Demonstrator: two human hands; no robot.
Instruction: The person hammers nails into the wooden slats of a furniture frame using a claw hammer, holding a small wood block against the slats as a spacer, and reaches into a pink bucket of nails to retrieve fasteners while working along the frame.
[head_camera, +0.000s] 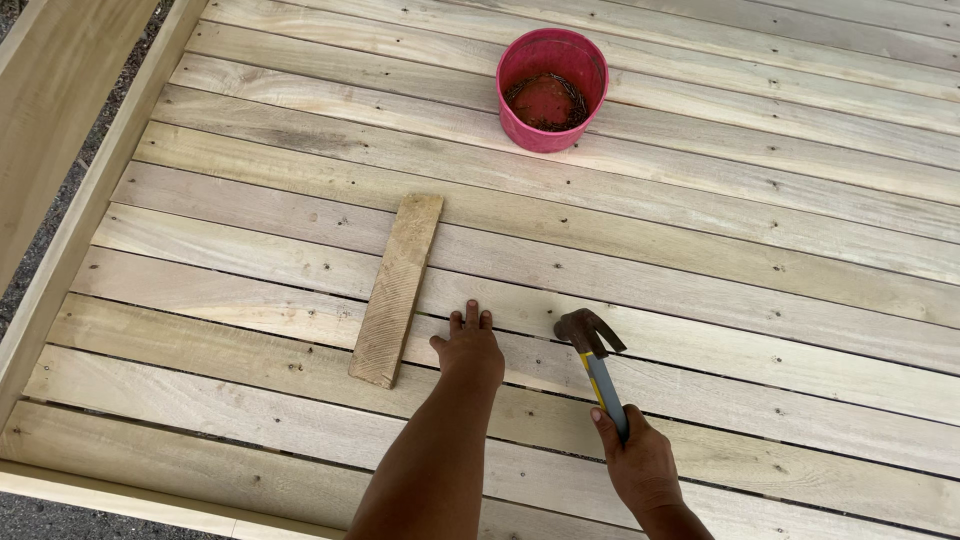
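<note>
The right hand (642, 465) was clenched round the blue-grey handle of the hammer (597, 360). The hammer's long axis ran from the grip at the near right up and slightly left to the rusty head, which hung just above a plank (700, 345) of the slatted floor. The left hand (470, 350) lay flat and released, palm down on the same planks, fingers pointing far. It sat just left of the hammer head, apart from it. A short loose board (397, 290) lay just left of the left hand, its long axis running near to far and tilted slightly right. A red bucket (552, 90) holding nails stood well apart at the far side, nearer in line to the right hand.
</note>
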